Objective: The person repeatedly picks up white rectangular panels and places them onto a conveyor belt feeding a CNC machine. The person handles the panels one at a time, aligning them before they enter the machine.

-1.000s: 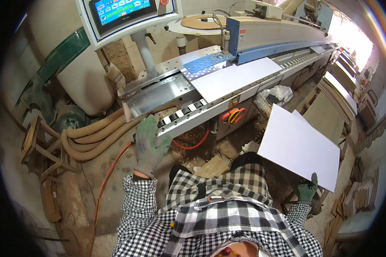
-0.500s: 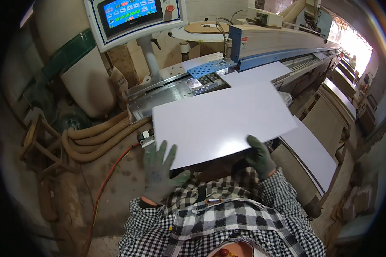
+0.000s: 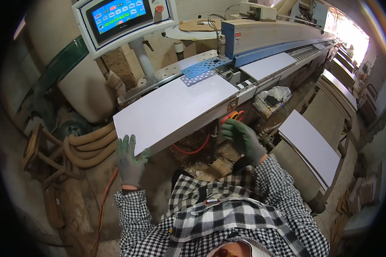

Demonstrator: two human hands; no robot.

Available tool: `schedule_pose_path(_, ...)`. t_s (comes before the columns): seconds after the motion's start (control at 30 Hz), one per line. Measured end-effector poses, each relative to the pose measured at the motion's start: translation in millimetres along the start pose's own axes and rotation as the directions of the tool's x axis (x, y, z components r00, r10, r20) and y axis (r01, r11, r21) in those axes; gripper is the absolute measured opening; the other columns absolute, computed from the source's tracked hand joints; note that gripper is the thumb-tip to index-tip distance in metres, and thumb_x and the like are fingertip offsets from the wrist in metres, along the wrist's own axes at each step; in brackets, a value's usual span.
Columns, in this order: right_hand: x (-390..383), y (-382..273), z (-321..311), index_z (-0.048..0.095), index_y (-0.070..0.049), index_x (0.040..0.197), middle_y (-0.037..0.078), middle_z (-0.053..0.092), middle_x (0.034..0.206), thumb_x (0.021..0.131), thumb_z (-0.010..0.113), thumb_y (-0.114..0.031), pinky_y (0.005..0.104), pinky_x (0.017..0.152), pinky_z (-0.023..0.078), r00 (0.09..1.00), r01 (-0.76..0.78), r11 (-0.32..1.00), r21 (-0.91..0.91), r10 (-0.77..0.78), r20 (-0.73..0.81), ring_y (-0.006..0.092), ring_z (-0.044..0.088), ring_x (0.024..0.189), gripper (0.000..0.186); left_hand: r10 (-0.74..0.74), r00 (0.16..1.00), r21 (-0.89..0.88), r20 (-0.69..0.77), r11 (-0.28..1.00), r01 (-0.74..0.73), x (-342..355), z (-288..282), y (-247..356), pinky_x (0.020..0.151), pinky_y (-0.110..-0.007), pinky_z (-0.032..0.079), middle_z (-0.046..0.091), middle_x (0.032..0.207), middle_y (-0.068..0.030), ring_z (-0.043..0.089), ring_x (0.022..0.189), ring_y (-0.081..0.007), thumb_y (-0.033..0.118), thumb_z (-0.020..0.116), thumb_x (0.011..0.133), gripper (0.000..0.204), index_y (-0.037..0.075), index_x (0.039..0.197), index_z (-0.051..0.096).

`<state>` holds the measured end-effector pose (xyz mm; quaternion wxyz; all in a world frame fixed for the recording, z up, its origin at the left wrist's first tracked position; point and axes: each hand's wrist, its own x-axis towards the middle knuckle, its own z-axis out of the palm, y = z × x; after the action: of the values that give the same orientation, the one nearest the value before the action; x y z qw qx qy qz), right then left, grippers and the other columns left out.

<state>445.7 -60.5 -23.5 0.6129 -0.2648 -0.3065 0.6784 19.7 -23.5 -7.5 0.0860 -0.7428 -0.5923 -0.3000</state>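
Observation:
A white rectangular board (image 3: 176,109) lies flat on the machine's metal bed, its far corner beside the blue perforated plate (image 3: 206,67). My left hand (image 3: 131,162), in a grey-green work glove, rests against the board's near left corner. Its fingers are spread over the edge, and the thumb points right. Apart from the board, my right hand (image 3: 245,140), gloved alike, hovers off its right end with fingers stretched and loosely bent. Just beyond those fingertips is a red-and-orange looped object (image 3: 233,116); whether they touch it, I cannot tell.
A second white board (image 3: 270,66) sits farther along the machine. At right, another white board (image 3: 311,147) lies on a roller conveyor (image 3: 294,169). A touchscreen panel (image 3: 122,17) stands upper left, above brown hoses (image 3: 88,152) and a wooden stool (image 3: 47,154).
The near board has moved left and forward onto the machine bed. My right hand has come off its edge; my left hand has shifted left with the board. The view has moved slightly.

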Motion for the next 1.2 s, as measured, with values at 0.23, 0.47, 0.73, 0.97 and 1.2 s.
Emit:
schedule_pose_path(0.23,-130,-74,-221,0.059,-0.001,0.137,0.019,0.063,0.133,0.097,0.062,-0.041,0.0429,0.104,0.047,0.683,-0.492,0.14,-0.859,-0.55,-0.481,0.0326,0.062,0.12,0.057,0.027,0.997,-0.055,0.068,0.998,-0.023,36,18,-13,0.115,-0.053,0.036,0.051,0.149,-0.0135,0.041,0.141,-0.0403,0.051,0.075,0.084,0.072,0.015,0.144,0.057)
schedule_pose_path(0.47,-213,-79,-243,0.022,-0.006,0.161,0.018,0.025,0.165,0.095,0.049,-0.063,0.0489,0.124,0.014,0.381,-0.924,-0.279,-0.262,-0.589,-0.713,0.0356,0.021,0.153,0.091,0.008,0.995,-0.056,0.104,0.998,-0.002,35,8,-6,0.118,-0.049,0.035,0.049,0.152,-0.0149,0.038,0.144,-0.0381,0.045,0.076,0.086,0.07,0.014,0.146,0.055)
schedule_pose_path(0.73,-221,-50,-197,0.025,-0.006,0.16,0.017,0.028,0.164,0.096,0.052,-0.059,0.0479,0.124,0.013,0.421,-0.904,-0.331,-0.271,-0.576,-0.701,0.0358,0.022,0.152,0.088,-0.018,0.997,-0.093,0.074,0.995,0.025,33,10,-9,0.117,-0.05,0.036,0.049,0.152,-0.0129,0.038,0.144,-0.039,0.041,0.081,0.081,0.073,0.015,0.144,0.056)
schedule_pose_path(0.97,-255,-3,-196,0.066,-0.005,0.123,0.011,0.069,0.122,0.095,0.071,-0.033,0.0407,0.093,0.055,0.375,-0.5,0.482,-0.719,-0.628,-0.682,0.0292,0.064,0.113,0.04,-0.027,0.994,-0.068,0.106,0.997,0.034,33,8,-6,0.118,-0.05,0.034,0.048,0.153,-0.0121,0.036,0.146,-0.038,0.048,0.077,0.084,0.074,0.018,0.147,0.053)
schedule_pose_path(1.2,-266,-24,-256,0.057,-0.008,0.133,0.012,0.057,0.144,0.097,0.066,-0.037,0.044,0.103,0.052,0.101,0.706,0.708,0.027,-0.062,-0.993,0.0282,0.057,0.129,0.047,-0.045,0.991,-0.055,0.129,0.997,0.052,32,1,-3,0.12,-0.048,0.033,0.047,0.154,-0.0136,0.035,0.147,-0.0362,0.046,0.075,0.087,0.071,0.015,0.147,0.053)
